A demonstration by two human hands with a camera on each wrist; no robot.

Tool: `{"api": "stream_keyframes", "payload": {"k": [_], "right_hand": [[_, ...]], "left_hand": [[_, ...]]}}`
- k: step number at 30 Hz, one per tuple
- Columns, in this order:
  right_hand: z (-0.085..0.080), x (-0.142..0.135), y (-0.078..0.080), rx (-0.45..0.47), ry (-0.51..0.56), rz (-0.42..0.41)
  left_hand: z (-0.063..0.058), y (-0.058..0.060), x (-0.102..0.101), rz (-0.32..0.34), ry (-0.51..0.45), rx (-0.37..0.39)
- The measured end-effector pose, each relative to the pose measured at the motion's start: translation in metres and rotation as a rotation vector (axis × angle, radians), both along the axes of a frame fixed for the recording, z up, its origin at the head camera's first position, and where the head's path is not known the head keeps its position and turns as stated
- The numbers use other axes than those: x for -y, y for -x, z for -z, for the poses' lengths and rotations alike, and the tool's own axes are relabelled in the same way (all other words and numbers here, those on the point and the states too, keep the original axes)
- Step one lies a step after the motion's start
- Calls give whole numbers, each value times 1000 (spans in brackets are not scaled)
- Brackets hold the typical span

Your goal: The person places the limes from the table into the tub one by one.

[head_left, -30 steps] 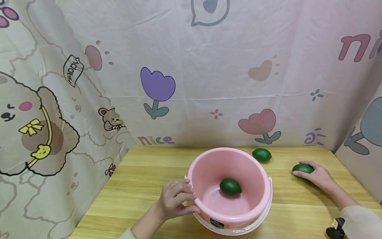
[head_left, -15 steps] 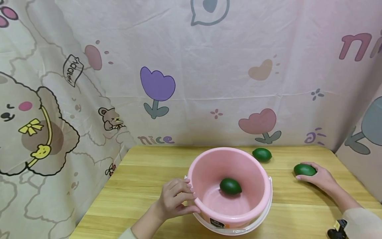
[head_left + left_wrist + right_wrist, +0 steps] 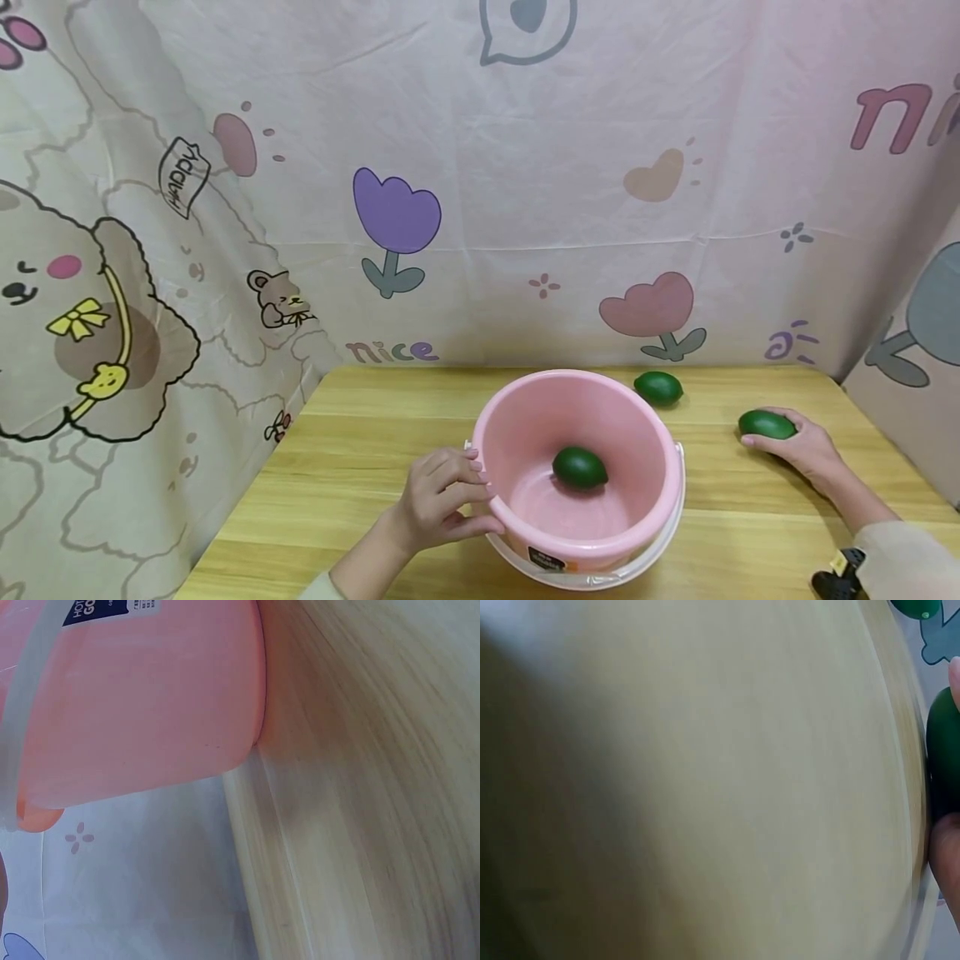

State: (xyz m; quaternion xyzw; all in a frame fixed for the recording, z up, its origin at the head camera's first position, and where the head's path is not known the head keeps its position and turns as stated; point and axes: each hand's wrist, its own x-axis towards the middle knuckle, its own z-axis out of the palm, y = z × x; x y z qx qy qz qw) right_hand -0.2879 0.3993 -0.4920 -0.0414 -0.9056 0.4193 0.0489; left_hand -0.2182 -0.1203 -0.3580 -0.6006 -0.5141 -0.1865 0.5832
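A pink bucket (image 3: 517, 533) with a white handle (image 3: 660, 542) stands on the wooden table, and one dark green lime (image 3: 580, 468) lies on its bottom. My left hand (image 3: 442, 500) grips the bucket's rim on the left side, fingertips over the edge. In the left wrist view the bucket's outer wall (image 3: 150, 712) fills the upper left. Off to the right, my right hand (image 3: 810, 450) holds a second lime (image 3: 767, 425) between thumb and fingers, at or just over the tabletop. A third lime (image 3: 658, 389) rests behind the bucket, towards its right.
The wooden table (image 3: 360, 433) reaches back to a patterned curtain (image 3: 510, 167), and another curtain hangs along the left. A small black and yellow device (image 3: 842, 575) sits by the right sleeve. The bucket's handle is lowered to the front.
My right hand and its lime have shifted slightly to the right since the first frame, with barely any motion in the last half second. The left hand and bucket stay put.
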Motion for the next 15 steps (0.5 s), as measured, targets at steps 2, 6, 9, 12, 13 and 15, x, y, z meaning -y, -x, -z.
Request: {"api": "stream_keyframes", "payload": {"k": [2, 6, 9, 12, 13, 15], "right_hand": [[1, 0, 0, -2, 9, 13], [2, 2, 0, -16, 18, 37], [1, 3, -1, -38, 24, 57], [1, 4, -3, -54, 28, 79], [1, 4, -3, -56, 30, 86], [2, 4, -4, -54, 33, 100]], "left_hand": [[0, 0, 0, 0, 0, 2], [0, 0, 1, -1, -3, 3], [0, 0, 1, -4, -3, 6], [0, -1, 1, -2, -1, 9], [0, -1, 1, -2, -1, 10], [-1, -2, 1, -1, 0, 11]]}}
